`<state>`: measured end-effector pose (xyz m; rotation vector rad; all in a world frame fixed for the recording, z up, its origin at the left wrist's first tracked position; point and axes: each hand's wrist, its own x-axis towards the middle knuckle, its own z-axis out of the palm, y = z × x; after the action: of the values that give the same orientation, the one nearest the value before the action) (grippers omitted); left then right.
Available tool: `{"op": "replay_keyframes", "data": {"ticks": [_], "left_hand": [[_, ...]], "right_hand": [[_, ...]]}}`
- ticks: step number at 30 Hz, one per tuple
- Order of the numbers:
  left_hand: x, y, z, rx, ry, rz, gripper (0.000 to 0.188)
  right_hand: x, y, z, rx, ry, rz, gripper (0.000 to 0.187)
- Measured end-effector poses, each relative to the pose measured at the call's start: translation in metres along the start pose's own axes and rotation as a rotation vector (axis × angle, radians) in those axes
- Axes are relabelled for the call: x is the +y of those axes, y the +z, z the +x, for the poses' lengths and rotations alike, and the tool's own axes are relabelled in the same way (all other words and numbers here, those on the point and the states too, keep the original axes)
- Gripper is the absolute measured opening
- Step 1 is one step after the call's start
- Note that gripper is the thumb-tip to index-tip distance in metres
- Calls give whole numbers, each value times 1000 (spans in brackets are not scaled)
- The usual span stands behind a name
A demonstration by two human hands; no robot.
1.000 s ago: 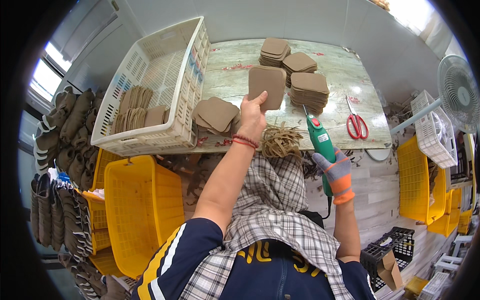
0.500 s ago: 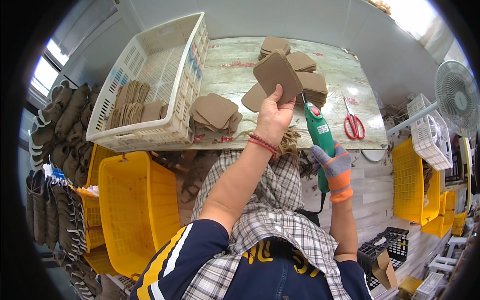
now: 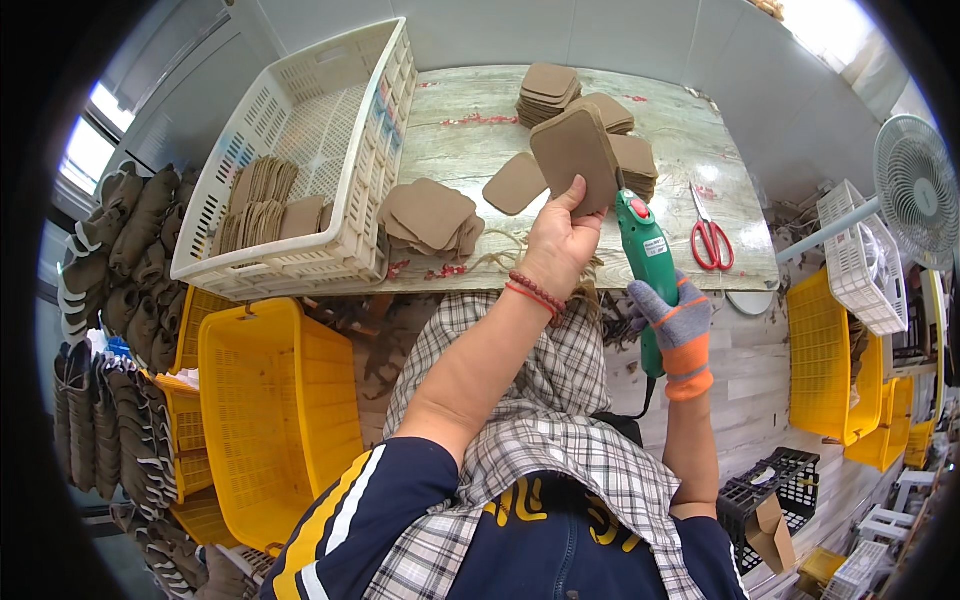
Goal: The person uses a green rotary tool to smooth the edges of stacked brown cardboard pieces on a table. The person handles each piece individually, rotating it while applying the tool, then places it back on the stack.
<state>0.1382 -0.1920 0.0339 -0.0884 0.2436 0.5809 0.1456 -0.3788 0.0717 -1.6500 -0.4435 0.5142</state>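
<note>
Over wooden table (image 3: 480, 150): your left hand (image 3: 556, 243) pinches brown leather piece (image 3: 574, 145) upright, edge toward tool; gloved right hand (image 3: 672, 318) fist-grips green elec. cutter (image 3: 645, 250), tip meeting it.

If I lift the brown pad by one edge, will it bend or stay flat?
Probably flat: the brown pad stands upright from the left hand, pinched at its lower edge, without drooping. It looks thin, so likely light.

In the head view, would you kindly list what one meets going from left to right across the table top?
White crate → loose pile of brown pads → left hand holding a brown pad → green tool in the gloved right hand → red scissors.
</note>
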Motion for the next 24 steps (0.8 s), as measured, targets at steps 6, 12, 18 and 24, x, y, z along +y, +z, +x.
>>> {"op": "replay_keyframes", "data": {"ticks": [6, 12, 18, 24], "left_hand": [[-8, -6, -15, -70, 26, 179, 35], [-18, -20, -21, -67, 72, 279, 27], [-14, -34, -24, -125, 76, 427, 26], [11, -40, -18, -195, 120, 637, 24]], "right_hand": [[-4, -2, 1, 18, -1, 1, 31], [-8, -5, 5, 32, -6, -4, 32], [-9, -13, 7, 57, -27, -32, 32], [-15, -27, 3, -9, 16, -60, 33]]}}
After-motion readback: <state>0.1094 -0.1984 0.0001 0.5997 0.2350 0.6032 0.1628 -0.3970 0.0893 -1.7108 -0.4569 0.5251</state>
